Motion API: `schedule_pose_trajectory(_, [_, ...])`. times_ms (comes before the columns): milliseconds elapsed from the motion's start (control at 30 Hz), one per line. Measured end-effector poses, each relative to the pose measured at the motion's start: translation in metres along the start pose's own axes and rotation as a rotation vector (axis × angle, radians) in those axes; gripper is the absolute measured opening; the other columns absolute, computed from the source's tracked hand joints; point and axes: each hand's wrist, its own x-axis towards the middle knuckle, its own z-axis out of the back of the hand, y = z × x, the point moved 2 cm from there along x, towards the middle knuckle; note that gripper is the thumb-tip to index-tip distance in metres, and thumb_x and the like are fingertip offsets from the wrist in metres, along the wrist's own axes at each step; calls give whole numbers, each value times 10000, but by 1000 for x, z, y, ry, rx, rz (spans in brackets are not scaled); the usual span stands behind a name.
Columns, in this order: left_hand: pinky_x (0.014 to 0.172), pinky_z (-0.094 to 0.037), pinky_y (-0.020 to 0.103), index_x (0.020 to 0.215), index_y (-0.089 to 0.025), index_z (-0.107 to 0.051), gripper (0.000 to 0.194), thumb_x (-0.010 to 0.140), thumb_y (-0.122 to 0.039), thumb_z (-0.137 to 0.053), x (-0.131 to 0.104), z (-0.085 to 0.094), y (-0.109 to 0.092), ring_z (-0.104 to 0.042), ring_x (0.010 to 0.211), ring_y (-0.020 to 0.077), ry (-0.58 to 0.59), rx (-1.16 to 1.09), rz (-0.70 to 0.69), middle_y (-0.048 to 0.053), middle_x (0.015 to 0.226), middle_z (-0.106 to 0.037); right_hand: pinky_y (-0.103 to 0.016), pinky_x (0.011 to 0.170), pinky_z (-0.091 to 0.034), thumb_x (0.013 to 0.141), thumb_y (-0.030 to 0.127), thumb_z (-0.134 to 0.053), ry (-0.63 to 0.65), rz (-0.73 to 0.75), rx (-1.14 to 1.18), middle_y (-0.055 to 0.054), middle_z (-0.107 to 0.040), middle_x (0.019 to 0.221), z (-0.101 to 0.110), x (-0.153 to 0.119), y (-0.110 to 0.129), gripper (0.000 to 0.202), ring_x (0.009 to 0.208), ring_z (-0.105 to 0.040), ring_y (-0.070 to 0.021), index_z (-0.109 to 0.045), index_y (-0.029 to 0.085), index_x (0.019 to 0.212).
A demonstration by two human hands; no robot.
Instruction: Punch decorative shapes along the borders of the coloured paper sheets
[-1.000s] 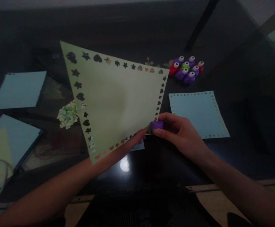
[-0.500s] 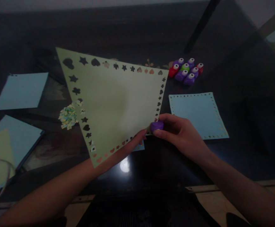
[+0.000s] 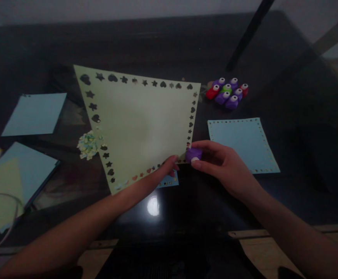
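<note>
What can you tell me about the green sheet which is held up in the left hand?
The green sheet looks like thin paper, four-sided and pale. Holes, among them hearts and stars, line all four edges; the middle is plain. It is held tilted above the table, the left fingers near its lower right corner. The purple punch is at that corner; I cannot tell whether it grips the sheet.

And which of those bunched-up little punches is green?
The green punch in the middle; around it are only purple punches and red punches.
</note>
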Motion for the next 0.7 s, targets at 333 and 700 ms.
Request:
schedule_pose_trajectory(333, [858, -473, 315, 607, -241, -597, 514, 789, -681, -403, 1, 6, 6, -630, 789, 208, 17, -29, -14, 22, 797, -709, -291, 839, -477, 729, 277, -743, -7, -14, 72, -10, -710, 957, 5, -1, -2, 299, 896, -635, -138, -673, 227, 1016])
schedule_pose_trajectory(700, [824, -473, 353, 632, -235, -566, 538, 813, -680, -322, 0, 5, 1, -629, 817, 232, 43, -19, -16, 46, 809, -699, -332, 749, -502, 857, 429, -571, -10, -73, 318, -62, -711, 917, 8, -1, 1, 268, 829, -646, -177, -679, 202, 950])
